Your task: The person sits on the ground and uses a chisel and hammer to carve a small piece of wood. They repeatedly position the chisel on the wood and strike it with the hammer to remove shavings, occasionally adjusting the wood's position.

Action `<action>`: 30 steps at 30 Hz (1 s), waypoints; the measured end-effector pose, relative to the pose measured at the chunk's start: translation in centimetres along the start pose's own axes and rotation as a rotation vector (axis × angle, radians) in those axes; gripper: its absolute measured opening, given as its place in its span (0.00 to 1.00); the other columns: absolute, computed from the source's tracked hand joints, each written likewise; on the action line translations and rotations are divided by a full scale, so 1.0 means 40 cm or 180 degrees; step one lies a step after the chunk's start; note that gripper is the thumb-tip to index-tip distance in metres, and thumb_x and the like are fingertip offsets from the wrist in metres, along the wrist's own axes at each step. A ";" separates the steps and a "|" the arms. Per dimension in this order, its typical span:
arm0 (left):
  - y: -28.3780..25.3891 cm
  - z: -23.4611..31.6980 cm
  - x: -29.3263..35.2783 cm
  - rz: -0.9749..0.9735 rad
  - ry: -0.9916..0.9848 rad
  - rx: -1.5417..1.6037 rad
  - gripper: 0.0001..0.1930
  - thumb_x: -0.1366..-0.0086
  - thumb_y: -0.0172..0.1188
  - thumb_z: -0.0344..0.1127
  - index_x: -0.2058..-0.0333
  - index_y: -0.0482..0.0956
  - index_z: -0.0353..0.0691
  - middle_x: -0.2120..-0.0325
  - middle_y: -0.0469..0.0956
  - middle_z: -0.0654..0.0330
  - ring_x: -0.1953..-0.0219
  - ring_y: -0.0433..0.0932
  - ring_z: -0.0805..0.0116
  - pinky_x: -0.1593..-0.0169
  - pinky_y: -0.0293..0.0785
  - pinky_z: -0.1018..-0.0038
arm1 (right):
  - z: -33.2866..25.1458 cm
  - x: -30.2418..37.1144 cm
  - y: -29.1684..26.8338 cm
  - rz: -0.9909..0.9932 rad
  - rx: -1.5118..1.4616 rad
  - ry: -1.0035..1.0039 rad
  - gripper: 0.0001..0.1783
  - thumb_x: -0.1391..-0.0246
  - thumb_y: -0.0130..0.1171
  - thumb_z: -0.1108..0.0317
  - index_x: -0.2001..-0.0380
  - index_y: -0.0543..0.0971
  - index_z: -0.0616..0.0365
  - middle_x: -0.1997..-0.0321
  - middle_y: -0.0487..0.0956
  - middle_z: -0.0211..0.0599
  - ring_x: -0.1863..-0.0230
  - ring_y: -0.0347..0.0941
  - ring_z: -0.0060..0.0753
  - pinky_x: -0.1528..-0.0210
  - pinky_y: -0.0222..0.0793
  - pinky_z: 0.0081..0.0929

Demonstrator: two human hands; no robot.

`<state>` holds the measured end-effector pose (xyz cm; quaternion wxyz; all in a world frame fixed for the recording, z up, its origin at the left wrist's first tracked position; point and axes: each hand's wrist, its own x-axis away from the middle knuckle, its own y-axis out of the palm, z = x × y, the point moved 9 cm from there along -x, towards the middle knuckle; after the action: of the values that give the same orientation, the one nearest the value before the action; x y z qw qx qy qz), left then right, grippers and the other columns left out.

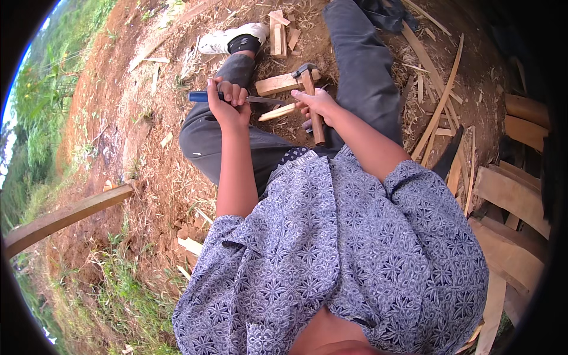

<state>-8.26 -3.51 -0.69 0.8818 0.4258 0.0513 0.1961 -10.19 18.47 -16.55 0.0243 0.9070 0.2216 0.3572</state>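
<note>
Outdoor woodworking spot, open-air. Pale shavings [163, 192] are littering the bare reddish-brown earth [89, 112]. Long wood strips [441, 106] are lying loose at right; broad boards [512, 195] are piling up beyond them. A hammer [312, 109] is showing among offcuts. Green plants [38, 112] are growing along the left edge.

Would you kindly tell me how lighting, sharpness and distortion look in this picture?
Head view: the beam at left looks bowed, likely from the fisheye lens, and the corners are black; head view: daylight leaves the shirt bright, while gaps among the planks at right are dark; head view: the hammer is readable, the foliage softer.
</note>
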 end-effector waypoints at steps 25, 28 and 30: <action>-0.146 -0.425 0.104 -0.2505 -0.0117 -0.7025 0.08 0.42 0.61 0.26 0.63 0.82 0.39 0.61 0.81 0.48 0.57 0.83 0.47 0.52 0.81 0.58 | 0.058 -0.008 -0.090 0.0751 0.0672 -0.0216 0.16 0.40 0.66 0.60 0.57 0.77 0.59 0.66 0.79 0.34 0.70 0.77 0.25 0.68 0.76 0.27; -0.192 -0.427 0.095 -0.2157 -0.0455 -0.7371 0.08 0.41 0.61 0.27 0.62 0.83 0.39 0.59 0.81 0.49 0.56 0.84 0.48 0.51 0.82 0.58 | 0.066 -0.011 -0.081 0.0697 0.0507 -0.0168 0.15 0.39 0.65 0.60 0.58 0.77 0.60 0.67 0.79 0.33 0.69 0.77 0.25 0.67 0.75 0.27; -0.190 -0.418 0.094 -0.2224 -0.0403 -0.7378 0.08 0.41 0.63 0.29 0.62 0.83 0.39 0.60 0.81 0.48 0.56 0.84 0.48 0.53 0.82 0.57 | 0.067 -0.009 -0.078 0.0640 0.0497 -0.0127 0.15 0.39 0.65 0.60 0.58 0.77 0.60 0.67 0.79 0.32 0.68 0.76 0.24 0.67 0.75 0.27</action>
<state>-6.82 5.91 -16.83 0.7462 -0.6442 -0.0858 -0.1440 -9.84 21.45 -19.41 -0.0780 0.9307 0.1562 0.3214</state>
